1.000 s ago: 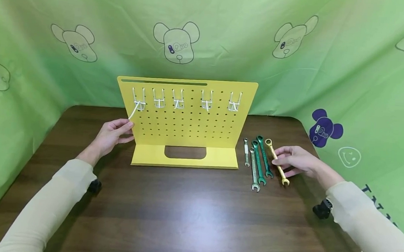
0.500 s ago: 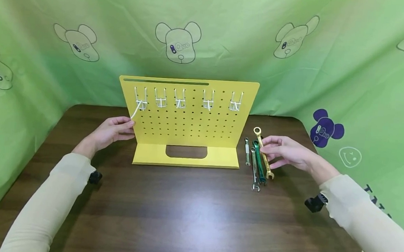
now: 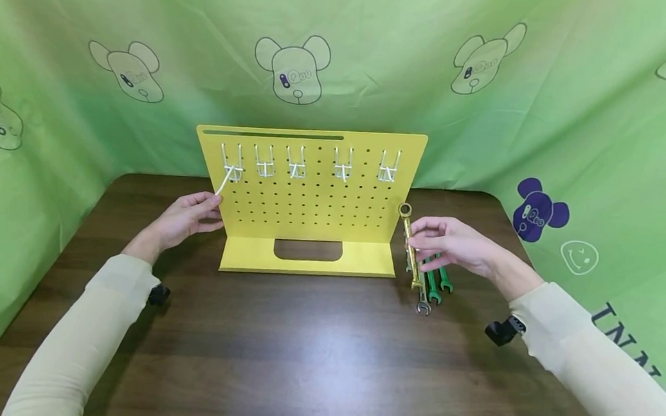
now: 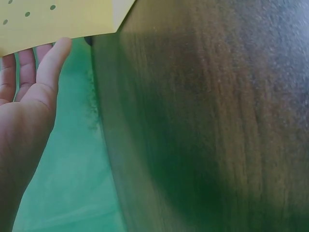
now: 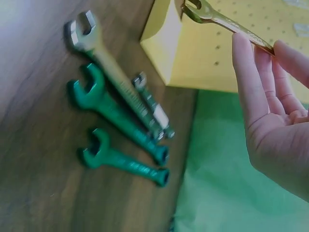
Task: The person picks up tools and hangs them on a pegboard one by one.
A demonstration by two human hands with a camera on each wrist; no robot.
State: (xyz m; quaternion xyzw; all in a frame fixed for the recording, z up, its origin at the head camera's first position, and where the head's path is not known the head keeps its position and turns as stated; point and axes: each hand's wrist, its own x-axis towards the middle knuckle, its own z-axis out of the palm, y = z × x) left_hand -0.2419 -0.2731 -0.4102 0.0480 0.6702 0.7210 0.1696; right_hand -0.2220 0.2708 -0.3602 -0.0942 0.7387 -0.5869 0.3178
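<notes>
My left hand (image 3: 187,217) pinches the left edge of a yellow pegboard (image 3: 364,259), thumb in front and fingers behind. My right hand (image 3: 452,245) holds a gold combination wrench (image 3: 411,246) between thumb and fingertips, raised beside the board's lower right edge. Its ring end points up and away; in the right wrist view its open end shows near the board. Below lie a larger silver wrench (image 5: 118,79), a small silver wrench with a white label (image 5: 157,111) and two green wrenches (image 5: 113,113), (image 5: 130,164), partly hidden from the head view by the right hand.
Several white wire hooks (image 3: 343,170) hang in a row along the board's upper part; the leftmost prong (image 3: 224,181) slants down toward the left hand. The board stands on a dark wooden table (image 3: 300,347). A green curtain (image 3: 376,88) hangs behind and at both sides.
My right hand has lifted the gold wrench and carried it left, over the other wrenches, to the pegboard's right side. My left hand stays at the board's left edge.
</notes>
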